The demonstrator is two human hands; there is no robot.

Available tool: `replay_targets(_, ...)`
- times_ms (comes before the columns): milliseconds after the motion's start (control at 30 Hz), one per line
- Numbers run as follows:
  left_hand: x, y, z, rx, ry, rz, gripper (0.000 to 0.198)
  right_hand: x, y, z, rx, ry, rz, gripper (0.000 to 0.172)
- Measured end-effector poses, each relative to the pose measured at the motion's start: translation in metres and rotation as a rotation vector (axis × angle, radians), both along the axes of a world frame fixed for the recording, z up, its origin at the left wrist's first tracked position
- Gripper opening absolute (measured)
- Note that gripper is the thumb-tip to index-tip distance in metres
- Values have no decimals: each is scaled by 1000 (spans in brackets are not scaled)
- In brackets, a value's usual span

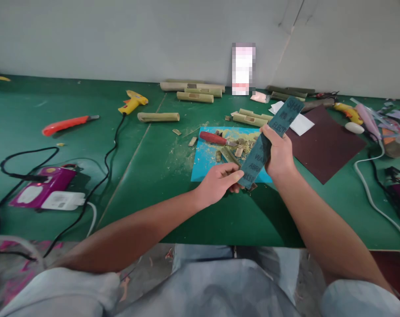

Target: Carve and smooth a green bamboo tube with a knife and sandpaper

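A strip of sandpaper (257, 154), its printed dark green backing facing me, slants up to the right between my hands. My left hand (221, 181) pinches its lower end. Higher up, my right hand (279, 147) grips the strip by its right side, thumb across the printed face. Beneath the strip lies a blue sheet (200, 165) strewn with shavings and bamboo chips (239, 152). On that sheet rest a red-handled tool (213, 138) and a split bamboo piece (229, 156), partly hidden by the strip and my left hand.
Notched bamboo tubes (195, 97) lie along the wall beside a pixelated upright panel (243, 68). Leftward are a yellow glue gun (132, 102), an orange cutter (67, 125), a purple power strip (44, 187) and cables. At right are a brown sandpaper sheet (325, 145) and another glue gun (350, 113).
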State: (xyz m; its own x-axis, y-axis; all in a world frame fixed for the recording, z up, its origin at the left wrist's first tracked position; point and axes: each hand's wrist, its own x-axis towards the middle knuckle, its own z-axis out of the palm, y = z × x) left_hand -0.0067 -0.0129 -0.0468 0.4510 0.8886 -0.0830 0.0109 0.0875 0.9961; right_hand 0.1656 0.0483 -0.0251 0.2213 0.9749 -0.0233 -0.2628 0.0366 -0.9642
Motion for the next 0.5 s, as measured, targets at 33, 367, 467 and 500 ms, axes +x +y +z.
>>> replay_targets(33, 0, 1, -1, -23, -32, -29, 35, -1, -2, 0, 0, -8, 17, 33)
replay_targets(367, 5, -2, 3, -310, -256, -1, 44, -21, -18, -1, -7, 89, 131, 33)
replay_targets(467, 3, -1, 4, -266, -223, 41, 42, -22, -20, -2, -2, 72, 185, 28)
replay_targets(500, 2, 0, 3, -252, -212, 48, 41, -22, -21, -2, -7, 53, 208, 26)
